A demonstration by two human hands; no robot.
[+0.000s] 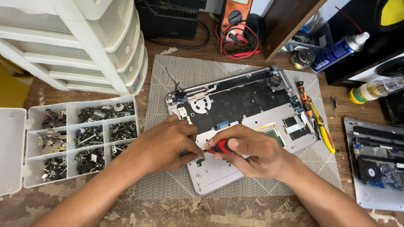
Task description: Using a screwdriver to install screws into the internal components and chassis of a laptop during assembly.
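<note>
Head view: at frame centre, right hand (252, 153) grips a red-handled screwdriver (219, 147) over the opened laptop base (252, 101); left hand (168, 145) pinches its tip; blue spray can (336, 52) upper right.

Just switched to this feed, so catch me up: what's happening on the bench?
A person is working on an opened laptop base lying on a grey mat. The right hand holds a red-handled screwdriver with its tip down on the palmrest area, and the left hand pinches right at the tip. A compartment box of screws sits open to the left.
</note>
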